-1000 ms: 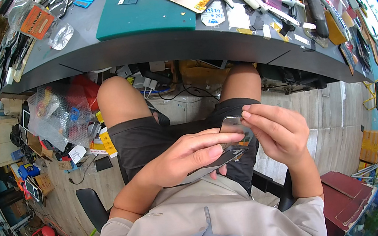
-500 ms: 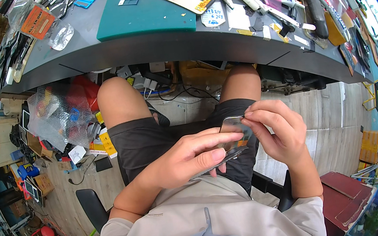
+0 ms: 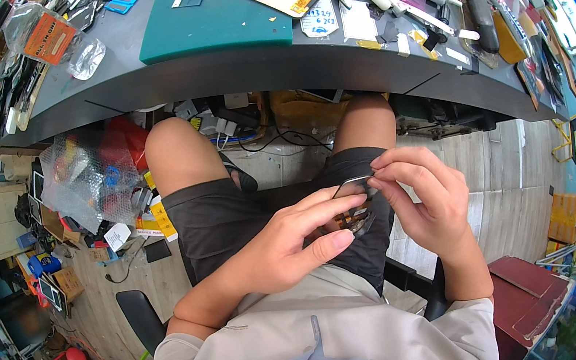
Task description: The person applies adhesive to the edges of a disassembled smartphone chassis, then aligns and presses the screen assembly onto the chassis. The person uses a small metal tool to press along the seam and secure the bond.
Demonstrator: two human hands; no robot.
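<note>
Over my lap, a dark smartphone (image 3: 352, 188) with a glossy glassy panel is held between my two hands. My left hand (image 3: 286, 245) grips it from the left, with the fingers across it and the thumb along the near side. At the panel's upper right corner, the thumb and fingertips of my right hand (image 3: 424, 194) are pinched together on the edge. Below the panel some orange and metallic inner parts (image 3: 362, 222) show, partly covered by the left fingers. How far the panel stands apart from the body cannot be made out.
A grey workbench (image 3: 228, 67) curves across the front, with a green mat (image 3: 215, 24), papers, tools and phone parts on it. Bubble wrap (image 3: 86, 182) and boxes lie on the floor at left. A dark red box (image 3: 529, 301) stands at right, beside the chair's armrest (image 3: 436, 292).
The phone's panel has tilted, so less of its glossy face shows and inner parts appear beneath. My left fingers have shifted slightly over it; my right hand keeps its pinch at the corner.
</note>
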